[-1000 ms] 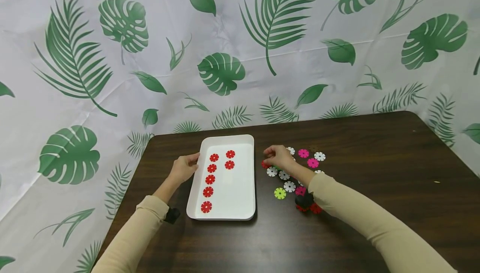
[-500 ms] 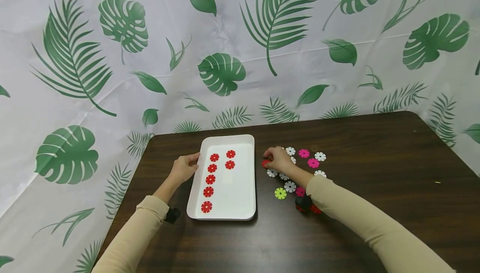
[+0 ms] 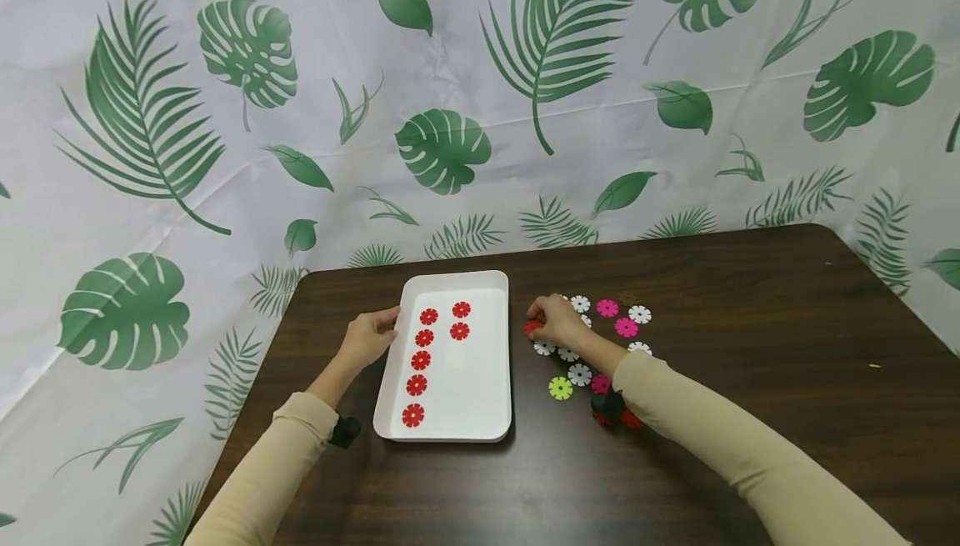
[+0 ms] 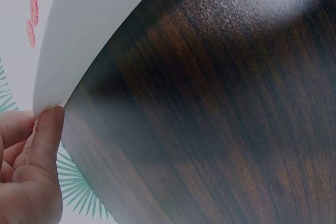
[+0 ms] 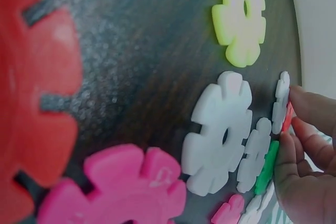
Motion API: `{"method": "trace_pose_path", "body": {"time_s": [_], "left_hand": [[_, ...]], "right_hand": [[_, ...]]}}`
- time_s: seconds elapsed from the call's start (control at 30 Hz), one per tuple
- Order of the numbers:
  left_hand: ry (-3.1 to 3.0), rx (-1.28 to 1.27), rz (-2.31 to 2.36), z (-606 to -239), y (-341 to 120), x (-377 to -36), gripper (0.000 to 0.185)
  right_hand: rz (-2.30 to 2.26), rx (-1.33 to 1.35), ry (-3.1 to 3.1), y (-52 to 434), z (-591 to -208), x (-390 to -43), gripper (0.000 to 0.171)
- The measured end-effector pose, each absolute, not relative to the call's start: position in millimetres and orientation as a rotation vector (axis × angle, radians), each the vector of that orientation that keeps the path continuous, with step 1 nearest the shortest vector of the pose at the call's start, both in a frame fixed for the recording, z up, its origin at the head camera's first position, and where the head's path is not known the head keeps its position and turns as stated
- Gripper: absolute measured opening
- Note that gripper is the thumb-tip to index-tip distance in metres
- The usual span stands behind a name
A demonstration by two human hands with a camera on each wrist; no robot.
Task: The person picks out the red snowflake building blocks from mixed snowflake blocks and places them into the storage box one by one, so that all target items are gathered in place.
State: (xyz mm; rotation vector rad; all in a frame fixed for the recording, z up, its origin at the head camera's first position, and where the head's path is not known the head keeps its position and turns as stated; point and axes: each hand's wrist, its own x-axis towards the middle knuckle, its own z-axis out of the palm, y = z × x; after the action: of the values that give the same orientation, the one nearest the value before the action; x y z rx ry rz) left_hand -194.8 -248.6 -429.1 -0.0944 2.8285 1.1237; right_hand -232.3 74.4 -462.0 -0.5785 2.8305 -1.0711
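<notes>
A white tray [image 3: 450,279] lies on the dark table with several red notched discs [image 3: 421,359] in two columns. My left hand [image 3: 384,326] holds the tray's left rim [image 4: 79,35], its fingers [image 4: 39,150] against the edge. My right hand [image 3: 537,318] is at the left edge of a loose pile of discs and pinches a red disc [image 3: 530,328]. In the right wrist view its fingertips [image 5: 307,140] close round that red disc [image 5: 287,117], beside white discs [image 5: 220,129] and a green one [image 5: 268,166].
The pile right of the tray holds white [image 3: 640,313], pink [image 3: 607,308], yellow-green [image 3: 559,388] and red [image 3: 631,419] discs. The dark wooden table [image 3: 750,346] stretches to the right. A leaf-print cloth [image 3: 480,112] hangs behind it.
My right hand has sunk a little onto the red disc at the pile's left edge. The left hand and the tray have not moved.
</notes>
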Motion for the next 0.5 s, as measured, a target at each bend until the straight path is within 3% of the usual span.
{"method": "trace_pose_path", "body": {"time_s": [0.5], "left_hand": [[2.853, -0.089, 1.094, -429.2, -248.2, -195.1, 0.045]], "right_hand": [[-1.088, -0.534, 2.825, 75.0, -461.4, -230.3, 0.026]]}}
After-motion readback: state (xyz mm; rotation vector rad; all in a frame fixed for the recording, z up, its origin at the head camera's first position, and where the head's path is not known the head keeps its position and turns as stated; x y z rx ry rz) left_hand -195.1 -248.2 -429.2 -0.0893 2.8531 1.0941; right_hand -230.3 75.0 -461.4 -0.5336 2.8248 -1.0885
